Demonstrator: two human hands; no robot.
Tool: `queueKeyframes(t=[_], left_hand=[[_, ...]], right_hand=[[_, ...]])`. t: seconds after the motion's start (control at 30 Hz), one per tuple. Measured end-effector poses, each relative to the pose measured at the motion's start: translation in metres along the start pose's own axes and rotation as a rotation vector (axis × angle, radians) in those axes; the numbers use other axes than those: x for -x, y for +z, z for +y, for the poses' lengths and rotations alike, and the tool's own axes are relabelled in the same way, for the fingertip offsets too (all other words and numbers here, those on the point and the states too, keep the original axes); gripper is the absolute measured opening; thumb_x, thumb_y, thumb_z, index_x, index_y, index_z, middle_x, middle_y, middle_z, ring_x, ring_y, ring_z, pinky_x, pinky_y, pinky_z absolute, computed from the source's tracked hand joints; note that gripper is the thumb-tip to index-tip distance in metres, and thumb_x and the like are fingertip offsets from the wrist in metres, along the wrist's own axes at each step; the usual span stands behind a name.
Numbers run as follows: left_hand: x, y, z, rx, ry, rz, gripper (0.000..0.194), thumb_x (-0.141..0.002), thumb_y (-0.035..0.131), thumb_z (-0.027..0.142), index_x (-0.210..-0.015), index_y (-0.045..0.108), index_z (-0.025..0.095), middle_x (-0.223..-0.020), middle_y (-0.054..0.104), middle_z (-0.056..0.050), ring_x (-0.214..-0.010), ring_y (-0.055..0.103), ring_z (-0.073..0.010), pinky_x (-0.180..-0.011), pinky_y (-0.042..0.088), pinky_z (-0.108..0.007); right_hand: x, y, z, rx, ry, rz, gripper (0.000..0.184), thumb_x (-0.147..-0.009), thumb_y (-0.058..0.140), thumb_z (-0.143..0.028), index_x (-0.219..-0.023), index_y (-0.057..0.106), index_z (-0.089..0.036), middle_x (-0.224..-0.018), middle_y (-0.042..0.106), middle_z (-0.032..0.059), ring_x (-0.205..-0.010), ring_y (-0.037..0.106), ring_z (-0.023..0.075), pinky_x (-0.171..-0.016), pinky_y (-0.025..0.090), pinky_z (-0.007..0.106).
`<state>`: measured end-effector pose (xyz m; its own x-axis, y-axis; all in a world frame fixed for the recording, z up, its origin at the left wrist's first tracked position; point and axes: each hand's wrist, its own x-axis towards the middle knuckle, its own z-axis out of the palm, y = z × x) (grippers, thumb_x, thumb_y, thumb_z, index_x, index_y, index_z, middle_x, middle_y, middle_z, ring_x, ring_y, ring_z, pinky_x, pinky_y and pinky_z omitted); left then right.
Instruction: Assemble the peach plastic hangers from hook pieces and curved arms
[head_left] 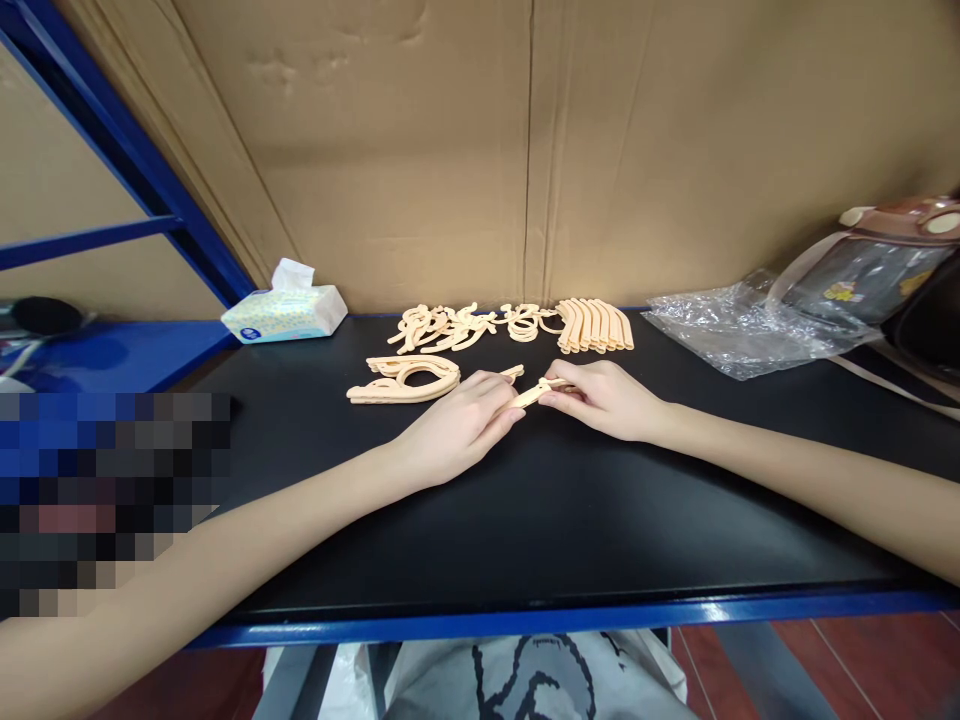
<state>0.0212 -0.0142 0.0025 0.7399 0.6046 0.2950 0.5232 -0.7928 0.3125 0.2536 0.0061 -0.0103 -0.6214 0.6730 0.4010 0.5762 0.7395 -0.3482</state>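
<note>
My left hand (461, 425) and my right hand (611, 402) meet over the middle of the black table (480, 540). Between them they grip a beige folding hanger (531, 396), pinched by fingers and thumb from both sides. My fingers cover much of it, so its full shape is hidden. Left of my left hand lies a small stack of beige folded hangers (405, 393) with curved arms. Behind my hands are a pile of loose beige hanger parts (450, 330), several hook pieces (525, 322) and a neat row of curved hanger arms (596, 325).
A tissue pack (289, 312) sits at the back left. On the right lie crumpled clear plastic (750, 325) and a strapped bottle (874, 270). Cardboard (390, 150) closes off the back. A blue edge (525, 617) runs along the front. A pixelated area covers the lower left.
</note>
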Motion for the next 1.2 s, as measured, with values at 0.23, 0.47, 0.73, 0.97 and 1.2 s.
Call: queueKeyframes(t=[0.23,0.47,0.73,0.97,1.2], left_hand=[[-0.0007,-0.0004,0.0,0.003,-0.007,-0.01,0.026,-0.1,0.032,0.03,-0.096,0.052,0.016,-0.102,0.056,-0.008,-0.1,0.049,-0.0215,-0.087,0.041,-0.037],[0.0,0.0,-0.0001,0.002,-0.004,-0.001,0.025,-0.1,0.032,0.03,-0.095,0.053,0.017,-0.103,0.057,-0.008,-0.101,0.05,-0.0219,-0.087,0.042,-0.037],[-0.0009,0.0001,-0.0001,-0.015,-0.006,-0.007,0.026,-0.1,0.032,0.03,-0.097,0.053,0.016,-0.103,0.057,-0.008,-0.101,0.05,-0.0224,-0.087,0.042,-0.038],[-0.0006,-0.0006,0.0007,-0.016,-0.011,-0.004,0.026,-0.1,0.032,0.031,-0.096,0.053,0.017,-0.102,0.057,-0.008,-0.099,0.05,-0.0218,-0.087,0.042,-0.037],[-0.0006,-0.0001,0.0,-0.014,-0.007,-0.001,0.028,-0.1,0.031,0.032,-0.096,0.054,0.017,-0.103,0.057,-0.008,-0.1,0.05,-0.0225,-0.087,0.042,-0.038]], right_hand=[[-0.0001,0.0005,0.0002,-0.008,0.001,0.001,0.031,-0.094,0.042,-0.048,-0.082,0.045,-0.02,-0.061,0.052,-0.0038,-0.051,0.043,0.0096,-0.053,0.031,0.022],[0.0,0.0003,0.0,0.008,0.002,-0.003,0.03,-0.094,0.041,-0.048,-0.083,0.046,-0.02,-0.061,0.052,-0.0035,-0.052,0.043,0.0101,-0.053,0.031,0.023],[-0.0002,0.0004,-0.0007,0.006,-0.001,-0.005,0.03,-0.094,0.041,-0.047,-0.082,0.045,-0.02,-0.061,0.051,-0.0038,-0.051,0.043,0.0098,-0.053,0.032,0.022],[0.0001,0.0012,0.0002,0.011,-0.004,0.008,0.03,-0.094,0.041,-0.047,-0.082,0.043,-0.02,-0.06,0.05,-0.0044,-0.051,0.043,0.0099,-0.053,0.032,0.022],[-0.0002,0.0006,-0.001,0.046,0.012,-0.005,0.03,-0.094,0.04,-0.048,-0.084,0.045,-0.02,-0.059,0.05,-0.0045,-0.051,0.043,0.0105,-0.053,0.032,0.023]])
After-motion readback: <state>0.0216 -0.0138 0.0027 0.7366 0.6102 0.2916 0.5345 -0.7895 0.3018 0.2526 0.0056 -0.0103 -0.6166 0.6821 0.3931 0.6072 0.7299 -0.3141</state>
